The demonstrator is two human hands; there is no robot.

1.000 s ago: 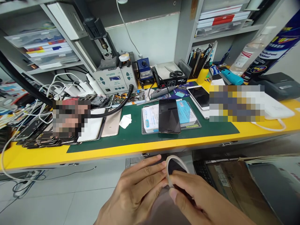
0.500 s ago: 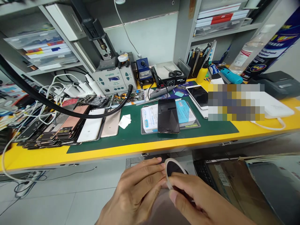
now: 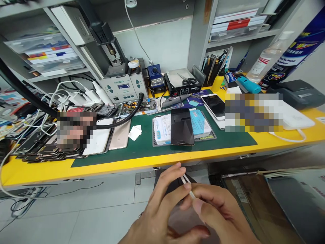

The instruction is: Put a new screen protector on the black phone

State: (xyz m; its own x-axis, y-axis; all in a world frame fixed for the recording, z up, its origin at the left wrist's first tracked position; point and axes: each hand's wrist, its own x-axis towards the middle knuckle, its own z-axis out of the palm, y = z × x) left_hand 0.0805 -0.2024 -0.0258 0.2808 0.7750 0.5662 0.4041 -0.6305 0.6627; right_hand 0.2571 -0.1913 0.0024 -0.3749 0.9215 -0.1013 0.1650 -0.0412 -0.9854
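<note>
A thin white ring [image 3: 192,194], which looks like a narrow roll of tape, is in front of my body, below the bench edge, turned nearly edge-on. My right hand [image 3: 220,210] pinches its near end between thumb and bent fingers. My left hand [image 3: 162,206] has its fingers stretched and apart, with fingertips touching the ring's far end and upper side. The left thumb stays away from it, lower down. Beyond the hands, a dark phone [image 3: 182,127] lies face up on blue and white boxes [image 3: 162,127] on the green mat [image 3: 137,149].
Stacked phone parts [image 3: 45,149] and white cables crowd the bench's left. A black hose [image 3: 83,123] arches over them from the hot-air station [image 3: 122,86]. A white tablet [image 3: 213,105] lies to the right. Cardboard [image 3: 243,193] stands beside my right hand.
The ring has turned from showing its round opening to nearly edge-on. My left fingers have spread, its thumb now lower and apart. My right hand keeps its pinch.
</note>
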